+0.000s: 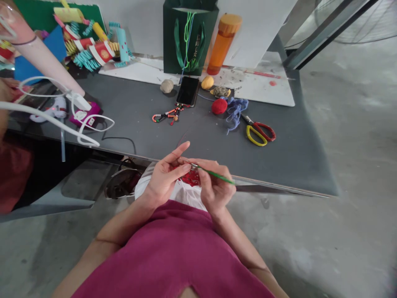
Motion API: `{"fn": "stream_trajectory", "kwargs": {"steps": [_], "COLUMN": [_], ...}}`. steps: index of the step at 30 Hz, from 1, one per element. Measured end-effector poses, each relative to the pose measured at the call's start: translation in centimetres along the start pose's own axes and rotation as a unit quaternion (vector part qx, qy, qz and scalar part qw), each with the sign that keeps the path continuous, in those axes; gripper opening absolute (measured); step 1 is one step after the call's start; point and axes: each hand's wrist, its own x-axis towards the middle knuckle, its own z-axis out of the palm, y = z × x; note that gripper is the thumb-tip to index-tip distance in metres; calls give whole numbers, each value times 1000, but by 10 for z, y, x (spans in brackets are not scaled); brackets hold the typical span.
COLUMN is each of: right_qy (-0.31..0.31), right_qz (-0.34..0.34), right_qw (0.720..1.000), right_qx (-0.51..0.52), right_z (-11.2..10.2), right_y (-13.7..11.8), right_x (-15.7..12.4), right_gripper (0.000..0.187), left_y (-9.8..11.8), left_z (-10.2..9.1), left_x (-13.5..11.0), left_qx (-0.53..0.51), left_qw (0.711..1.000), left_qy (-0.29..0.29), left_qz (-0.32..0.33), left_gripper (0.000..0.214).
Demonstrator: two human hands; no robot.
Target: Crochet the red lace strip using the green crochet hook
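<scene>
Left hand (164,179): thumb and fingers pinch the red crochet piece (190,178), index finger raised.
Right hand (214,189): closed round the green crochet hook (218,176).
Piece's place: between both hands, at the near edge of the grey table (294,157).
Beyond, well apart: red yarn ball (219,106), blue yarn (235,109), scissors (259,130), phone (187,91).
Far left: another person's arm (46,62).

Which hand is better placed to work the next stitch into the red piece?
Right, probably: the right hand grips the green crochet hook, its tip at the red crochet piece, while the left hand only pinches that piece steady.
</scene>
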Motion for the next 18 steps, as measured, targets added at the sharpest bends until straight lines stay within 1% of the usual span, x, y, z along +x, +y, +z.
{"fn": "stream_trajectory", "kwargs": {"steps": [1, 2, 3, 4, 6, 8, 10, 13, 16, 18], "right_qy": [-12, -17, -12, -1, 29, 45, 55, 66, 58, 45], "right_qz": [-46, -75, -79, -61, 3, 59, 90, 112, 155, 199], "right_qw": [999, 996, 996, 998, 1000, 997, 994, 991, 983, 968], "right_qx": [-24, -35, -35, -25, -2, 3, -1, 13, 80, 146], "right_z": [-1, -1, -1, 0, 2, 3, 2, 0, -1, -1], "right_y": [0, 1, 0, -1, -5, -9, -12, -13, -11, -9], "right_x": [0, 1, 1, 1, 1, 1, 0, 0, 3, 6], "right_gripper": [21, 24, 24, 22, 15, 10, 7, 4, 7, 12], "left_y": [0, 0, 1, 1, 2, 4, 4, 5, 5, 4], "left_z": [0, 1, 1, 1, 1, 0, -1, -4, -6, -6], "left_x": [0, -1, -1, -1, -1, -1, 0, 0, 0, 0], "left_qx": [0, -1, -5, -9, -19, -17, -3, 10, 1, -9], "left_qw": [1000, 1000, 1000, 1000, 999, 999, 999, 999, 999, 998], "left_qy": [0, -2, -4, -6, -4, 2, 7, 7, -5, -23], "left_qz": [-1, -6, -15, -24, -41, -48, -47, -43, -52, -65], "left_gripper": [50, 50, 50, 50, 50, 51, 52, 52, 47, 44]}}
